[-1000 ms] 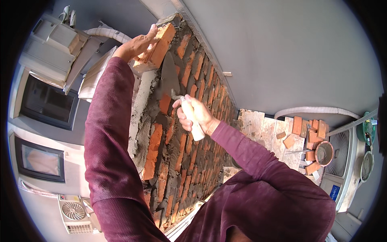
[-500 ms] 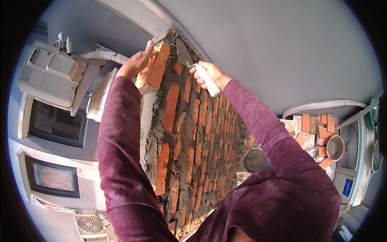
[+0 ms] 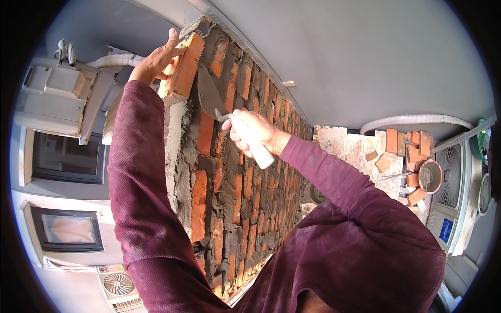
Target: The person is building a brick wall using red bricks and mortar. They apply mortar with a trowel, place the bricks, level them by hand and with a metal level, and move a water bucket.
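Note:
My left hand (image 3: pixel 155 61) grips an orange brick (image 3: pixel 184 65) at the top end of a brick wall (image 3: pixel 200 208) with rough grey mortar in its joints and along its left edge. My right hand (image 3: pixel 255 133) is wrapped round the pale handle of a pointed trowel (image 3: pixel 210 93). The trowel's mortar-smeared grey blade lies beside the brick, over the mortar joint to its right.
On the right are loose bricks (image 3: pixel 391 141) on pale boards (image 3: pixel 329 138), a mortar bucket (image 3: pixel 430 177) and an outdoor unit (image 3: pixel 448 175). Air-conditioning units (image 3: pixel 49 101), a pipe (image 3: pixel 115 61) and windows (image 3: pixel 65 156) line the left. A grey wall (image 3: pixel 365 62) borders the top right.
My right hand and trowel went up toward the brick's far end, then came back down beside it. My left hand stays on the brick. The whole view has shifted somewhat.

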`<control>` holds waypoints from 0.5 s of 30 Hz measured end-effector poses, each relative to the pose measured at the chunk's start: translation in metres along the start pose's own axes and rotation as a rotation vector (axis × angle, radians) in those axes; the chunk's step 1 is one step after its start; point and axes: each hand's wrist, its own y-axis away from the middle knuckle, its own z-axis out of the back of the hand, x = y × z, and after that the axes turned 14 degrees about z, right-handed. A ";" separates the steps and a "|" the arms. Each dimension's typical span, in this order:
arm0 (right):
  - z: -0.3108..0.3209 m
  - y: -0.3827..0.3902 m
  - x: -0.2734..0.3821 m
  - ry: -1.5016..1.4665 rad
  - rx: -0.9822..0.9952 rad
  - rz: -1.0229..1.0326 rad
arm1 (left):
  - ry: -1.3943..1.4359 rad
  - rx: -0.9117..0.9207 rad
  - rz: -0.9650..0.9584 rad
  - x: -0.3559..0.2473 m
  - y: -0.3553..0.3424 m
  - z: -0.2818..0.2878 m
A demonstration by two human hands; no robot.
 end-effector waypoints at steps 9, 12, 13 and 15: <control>-0.027 0.062 -0.063 0.222 0.052 0.046 | -0.059 -0.038 -0.006 -0.004 -0.007 0.000; -0.014 0.103 -0.031 0.431 0.061 -0.102 | -0.167 -0.077 -0.016 0.012 -0.013 0.006; -0.010 0.110 -0.009 0.518 0.043 -0.129 | -0.251 -0.105 0.003 0.029 -0.029 0.010; 0.001 0.089 0.066 1.300 0.084 0.284 | -0.393 -0.230 -0.024 0.014 -0.043 -0.003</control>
